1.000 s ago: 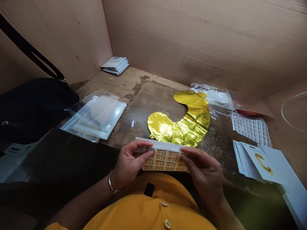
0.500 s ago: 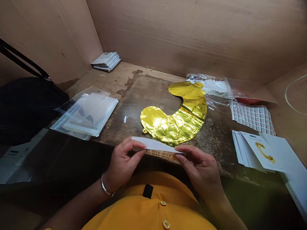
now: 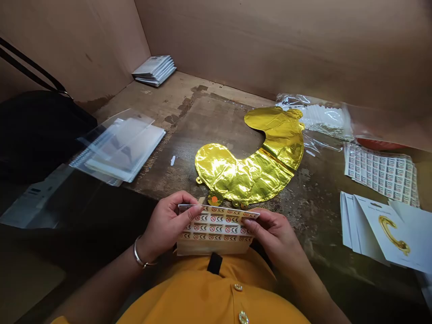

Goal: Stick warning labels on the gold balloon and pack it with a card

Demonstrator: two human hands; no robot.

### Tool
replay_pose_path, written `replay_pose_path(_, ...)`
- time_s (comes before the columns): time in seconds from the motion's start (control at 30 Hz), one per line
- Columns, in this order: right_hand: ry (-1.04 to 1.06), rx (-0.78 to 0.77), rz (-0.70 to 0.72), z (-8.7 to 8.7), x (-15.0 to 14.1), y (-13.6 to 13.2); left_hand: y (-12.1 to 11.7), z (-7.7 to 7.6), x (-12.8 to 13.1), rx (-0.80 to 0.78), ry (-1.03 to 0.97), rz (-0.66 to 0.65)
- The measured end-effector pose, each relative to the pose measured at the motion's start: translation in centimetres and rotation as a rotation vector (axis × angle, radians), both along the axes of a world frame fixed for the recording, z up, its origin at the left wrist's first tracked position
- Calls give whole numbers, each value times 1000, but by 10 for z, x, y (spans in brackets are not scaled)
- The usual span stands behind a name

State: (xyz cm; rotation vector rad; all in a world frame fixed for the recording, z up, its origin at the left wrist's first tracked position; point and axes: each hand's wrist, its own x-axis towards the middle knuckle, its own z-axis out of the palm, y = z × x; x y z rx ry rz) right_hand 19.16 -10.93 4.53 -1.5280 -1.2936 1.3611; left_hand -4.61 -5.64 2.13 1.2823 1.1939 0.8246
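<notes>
2-handed hold on a sticker sheet (image 3: 216,229), pinched between thumb and fingers of left hand (image 3: 172,220) and right hand (image 3: 275,229), at the near edge of the worktop (image 3: 189,130); just beyond, lying flat, a curved gold foil balloon (image 3: 249,180); farther right, printed cards (image 3: 374,225).

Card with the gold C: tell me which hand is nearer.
Right. The right hand is left of the card, apart from it; the left hand is farther left. Both hold the label sheet.

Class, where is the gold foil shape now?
In the head view, the gold foil shape lies on the table, right of centre, just beyond the sticker sheet held by left hand and right hand.
</notes>
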Motion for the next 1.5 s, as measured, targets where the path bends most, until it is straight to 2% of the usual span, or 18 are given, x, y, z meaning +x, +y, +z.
replay_pose_path(0.17, -54, 11, -25, -8, 4, 3, -3, -12, 3, -167, -20, -59)
replay_pose_path(0.3, -104, -7, -69, -11, 4, 4, -1, -16, -3, -154, 50, -109)
replay_pose_path(0.37, -130, -8, -68, -11, 4, 6, 3, -13, -8, -96, 111, -133)
replay_pose_path(0.43, -142, -1, -65, -11, 3, 8, 6, -8, -13, 101, 232, -83)
replay_pose_path(0.5, -156, 11, -60, -11, 1, 10, 8, 1, -12, 442, 420, -27)
replay_pose_path(0.53, -160, 18, -52, -11, -1, 11, 9, 6, -9, 624, 520, -43)
replay_pose_path(0.6, -162, 30, -25, -13, -5, 11, 10, 16, 1, 835, 633, -192)
replay_pose_path(0.63, -158, 37, -8, -15, -8, 11, 11, 20, 8, 853, 634, -291)
replay_pose_path(0.7, -143, 47, 28, -18, -11, 10, 15, 26, 21, 769, 609, -451)
replay_pose_path(0.77, -138, 52, 75, -20, -12, 9, 23, 29, 29, 596, 584, -572)
replay_pose_path(0.87, -190, 89, 124, -18, -7, 11, 34, 30, 34, 337, 540, -690)
replay_pose_path(0.93, -256, 130, 148, -13, -2, 15, 38, 29, 34, 250, 504, -722)
replay_pose_path(1.03, -315, 159, 156, -9, 0, 18, 38, 28, 35, 245, 481, -735)
replay_pose_path(1.1, -299, 146, 133, -10, -1, 17, 37, 26, 36, 229, 471, -738)
replay_pose_path(1.2, -280, 133, 130, -14, -1, 14, 36, 23, 37, 118, 422, -740)
replay_pose_path(1.27, -386, 253, 119, -15, 2, 14, 37, 21, 38, 35, 376, -731)
replay_pose_path(1.4, -691, 681, 132, -8, 9, 22, 39, 17, 39, -110, 295, -732)
replay_pose_path(1.5, -750, 772, 268, -1, 10, 31, 39, 16, 39, -127, 261, -737)
